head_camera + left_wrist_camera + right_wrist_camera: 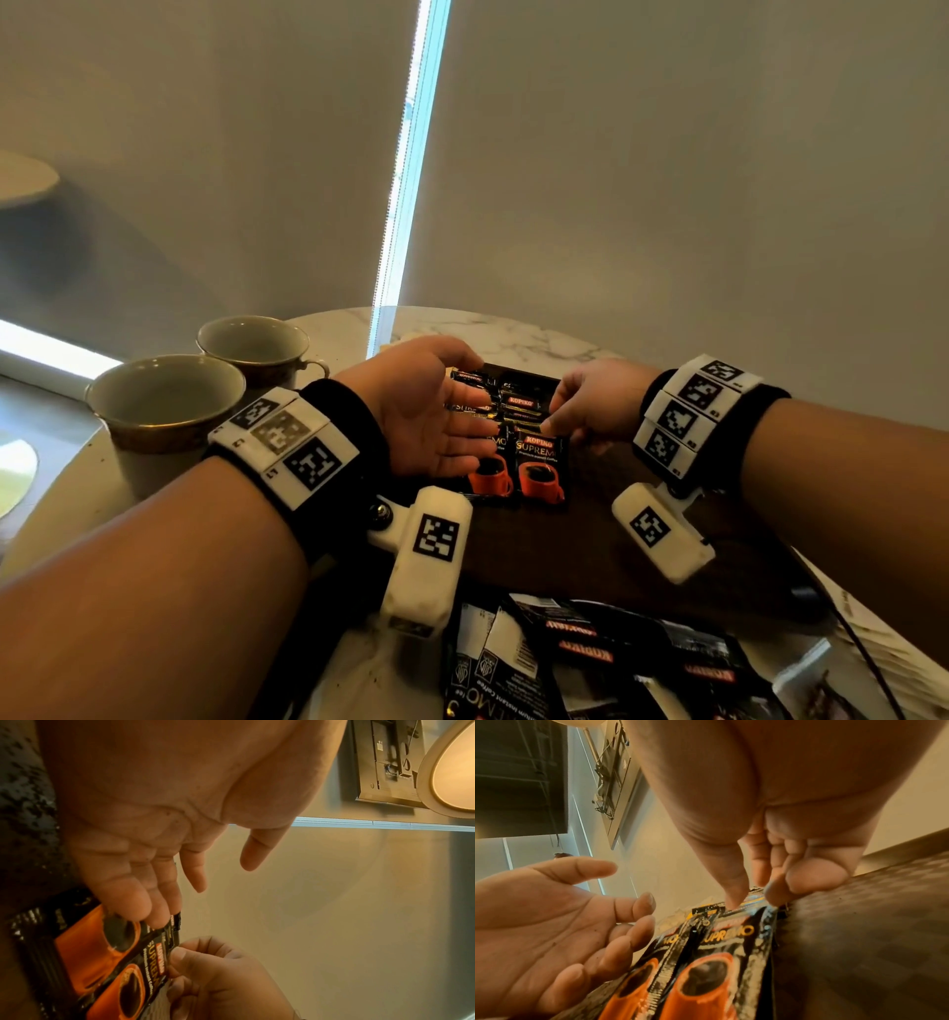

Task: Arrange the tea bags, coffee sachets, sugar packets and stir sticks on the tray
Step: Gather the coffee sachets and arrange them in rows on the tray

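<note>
Several black coffee sachets with orange cups lie in rows on the dark wooden tray [590, 555]. My right hand [552, 419] pinches the top edge of the front right sachet [540, 473] between thumb and forefinger; the right wrist view shows that pinch [752, 900] on the sachet [726, 953]. My left hand [462, 411] is open, palm turned right, fingers straight. Its lower fingertips [154, 921] lie at the front left sachet [490, 475]. More sachets [518, 401] sit in the row behind. I see no tea bags, sugar packets or stir sticks.
A loose pile of sachets [606, 658] lies on the marble table [513, 334] in front of the tray. Two empty cups [164, 401] [254, 344] stand at the left. A blind covers the window behind the table.
</note>
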Demonstrator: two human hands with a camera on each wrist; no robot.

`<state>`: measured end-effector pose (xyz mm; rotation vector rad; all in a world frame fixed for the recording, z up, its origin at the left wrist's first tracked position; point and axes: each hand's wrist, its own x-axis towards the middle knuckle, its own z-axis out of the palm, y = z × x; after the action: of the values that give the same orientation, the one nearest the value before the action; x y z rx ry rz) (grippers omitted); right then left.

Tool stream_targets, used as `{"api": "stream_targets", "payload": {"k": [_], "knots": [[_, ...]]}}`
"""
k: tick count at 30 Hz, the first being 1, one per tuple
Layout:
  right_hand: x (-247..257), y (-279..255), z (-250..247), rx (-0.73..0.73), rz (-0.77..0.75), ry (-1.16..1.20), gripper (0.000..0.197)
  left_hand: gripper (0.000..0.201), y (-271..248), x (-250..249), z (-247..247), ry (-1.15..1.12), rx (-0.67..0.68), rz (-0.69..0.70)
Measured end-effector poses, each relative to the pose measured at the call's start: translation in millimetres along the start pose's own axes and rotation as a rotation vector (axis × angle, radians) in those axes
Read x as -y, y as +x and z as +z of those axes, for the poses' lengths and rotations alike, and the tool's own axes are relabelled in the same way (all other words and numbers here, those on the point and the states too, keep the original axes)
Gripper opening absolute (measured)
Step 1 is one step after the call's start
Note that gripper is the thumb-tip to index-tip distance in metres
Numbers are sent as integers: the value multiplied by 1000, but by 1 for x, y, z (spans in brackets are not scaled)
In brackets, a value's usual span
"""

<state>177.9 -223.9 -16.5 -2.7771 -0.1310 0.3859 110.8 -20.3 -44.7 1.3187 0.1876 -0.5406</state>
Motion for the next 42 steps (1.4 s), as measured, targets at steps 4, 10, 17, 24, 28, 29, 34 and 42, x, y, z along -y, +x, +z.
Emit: {"api": "stream_targets", "payload": {"k": [4, 10, 17, 24, 28, 29, 34, 42], "knots": [[2, 0, 1, 14, 18, 34, 23, 40, -1, 0, 1, 0, 2, 5], [-4, 1, -2, 41, 133, 216, 27, 38, -2, 0, 1, 2, -2, 9], [-3, -14, 2, 346, 244, 276, 33, 40, -3, 1, 2, 23, -8, 14], [5, -16, 6, 297, 216, 255, 34, 40, -1, 0, 0, 33, -4, 10], [5, -17, 7, 280, 207, 254, 31, 40, 0, 1, 0, 30, -7, 22], [4, -16, 7, 272, 203, 256, 31, 39, 0, 0, 0, 28, -10, 28], [3, -15, 5, 263, 197, 286, 30, 34, -1, 0, 1, 23, -4, 29], [4, -12, 6, 290, 214, 358, 41, 32, 2, 1, 2, 14, 17, 30]]}}
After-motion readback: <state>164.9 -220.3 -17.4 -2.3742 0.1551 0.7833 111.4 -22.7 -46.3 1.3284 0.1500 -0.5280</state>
